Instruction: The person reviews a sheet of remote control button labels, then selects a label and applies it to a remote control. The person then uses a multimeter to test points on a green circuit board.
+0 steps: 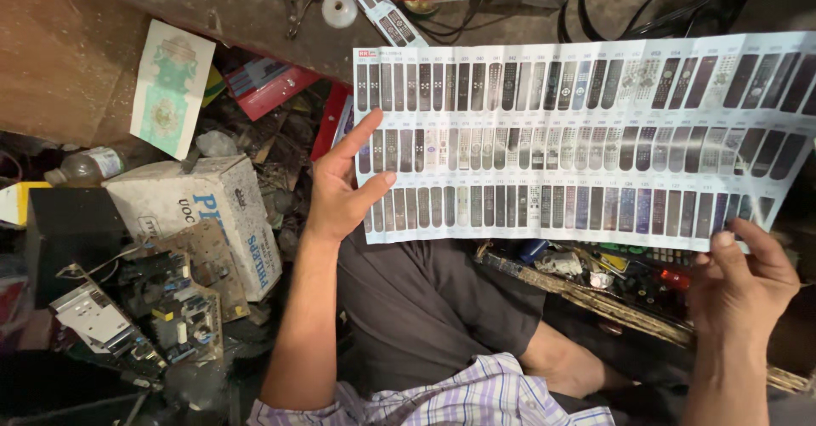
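Observation:
A long folded-out paper chart (586, 137) printed with three rows of remote-control pictures is held spread in front of me. My left hand (344, 188) grips its left edge, thumb on the front and fingers behind the sheet. At the lower right corner my right hand (744, 281) pinches the sheet, thumb on the printed side. The chart hangs above my lap and dark trousers (425, 307).
A worn cardboard box (204, 213) and loose circuit boards (170, 298) lie at the left. A workbench (255, 9) above carries a remote (382, 5), a tape roll (339, 9), pliers and red wire. A tray of small parts (612, 277) sits under the chart.

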